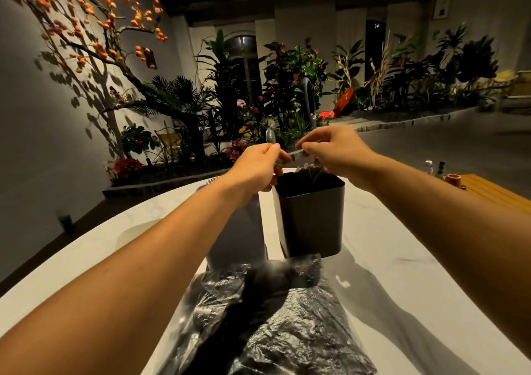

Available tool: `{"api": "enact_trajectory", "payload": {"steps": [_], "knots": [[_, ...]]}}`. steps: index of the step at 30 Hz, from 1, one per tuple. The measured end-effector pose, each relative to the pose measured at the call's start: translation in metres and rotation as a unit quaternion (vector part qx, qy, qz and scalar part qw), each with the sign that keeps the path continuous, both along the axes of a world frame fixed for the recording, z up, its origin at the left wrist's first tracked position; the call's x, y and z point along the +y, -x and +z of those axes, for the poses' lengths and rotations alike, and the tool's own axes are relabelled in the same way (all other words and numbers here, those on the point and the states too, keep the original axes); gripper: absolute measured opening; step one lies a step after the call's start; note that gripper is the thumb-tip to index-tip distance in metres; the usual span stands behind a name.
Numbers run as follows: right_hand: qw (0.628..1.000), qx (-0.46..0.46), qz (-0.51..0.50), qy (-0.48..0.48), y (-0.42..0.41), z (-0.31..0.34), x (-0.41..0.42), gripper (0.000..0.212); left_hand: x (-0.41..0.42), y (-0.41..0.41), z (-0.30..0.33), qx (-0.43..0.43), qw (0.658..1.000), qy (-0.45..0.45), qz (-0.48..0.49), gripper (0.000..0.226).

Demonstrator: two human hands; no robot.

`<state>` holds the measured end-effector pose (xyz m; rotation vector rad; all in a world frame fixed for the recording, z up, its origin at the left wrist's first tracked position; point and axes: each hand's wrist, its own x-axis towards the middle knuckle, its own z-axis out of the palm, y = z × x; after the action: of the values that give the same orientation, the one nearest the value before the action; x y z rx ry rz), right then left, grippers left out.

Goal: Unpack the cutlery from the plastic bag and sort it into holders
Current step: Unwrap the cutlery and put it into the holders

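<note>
A crumpled clear plastic bag [275,317] lies on the white table [402,274] near me. Beyond it stand two dark square holders: the right holder [311,219] with several cutlery handles poking out at its far side, and the left holder [238,237], mostly hidden under my left arm. My left hand [255,168] is raised above the holders and pinches a clear plastic spoon [270,137], bowl pointing up. My right hand [333,150] hovers over the right holder, pinching the end of a thin pale piece of cutlery [296,153] next to the left fingers.
A wooden table [494,191] at the right carries a small bottle [428,166] and an orange cup [453,178]. Past the white table's far edge is a planted bed with a tree bearing orange fruit [94,30]. Dark floor lies to the left.
</note>
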<state>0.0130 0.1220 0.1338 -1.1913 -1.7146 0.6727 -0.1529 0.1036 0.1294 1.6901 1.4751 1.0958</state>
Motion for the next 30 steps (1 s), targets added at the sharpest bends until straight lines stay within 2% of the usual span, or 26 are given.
{"api": "enact_trajectory", "payload": {"steps": [3, 5, 9, 12, 14, 17, 20, 23, 30], "knots": [[0.995, 0.045, 0.081, 0.046, 0.011, 0.009, -0.023, 0.019, -0.021, 0.009, 0.007, -0.045, 0.995, 0.044, -0.076, 0.041], [0.990, 0.058, 0.112, 0.055, 0.018, 0.013, -0.036, 0.027, -0.033, 0.014, 0.006, -0.031, 0.995, 0.043, -0.081, 0.040], [0.993, 0.033, 0.110, 0.022, 0.038, 0.016, -0.058, 0.032, -0.056, 0.027, 0.003, 0.028, 0.998, 0.003, -0.050, 0.040], [0.994, 0.017, 0.110, -0.001, 0.059, 0.020, -0.072, 0.025, -0.079, 0.046, 0.007, 0.083, 0.996, -0.009, -0.043, 0.025], [0.994, 0.001, 0.106, -0.008, 0.073, 0.024, -0.080, 0.015, -0.092, 0.060, 0.011, 0.050, 0.998, 0.004, -0.048, 0.014], [0.994, -0.023, 0.108, -0.025, 0.095, 0.030, -0.092, 0.010, -0.107, 0.087, 0.017, -0.022, 0.999, 0.002, -0.027, 0.017], [0.991, -0.060, 0.098, -0.074, 0.120, 0.029, -0.099, 0.011, -0.119, 0.116, 0.017, 0.038, 0.996, -0.071, 0.034, 0.014], [0.985, -0.085, 0.090, -0.119, 0.142, 0.024, -0.105, 0.012, -0.130, 0.136, 0.016, 0.033, 0.989, -0.124, 0.071, 0.009], [0.975, -0.122, 0.097, -0.159, 0.198, 0.016, -0.106, 0.006, -0.142, 0.190, 0.005, 0.005, 0.986, -0.130, 0.099, 0.013]]}}
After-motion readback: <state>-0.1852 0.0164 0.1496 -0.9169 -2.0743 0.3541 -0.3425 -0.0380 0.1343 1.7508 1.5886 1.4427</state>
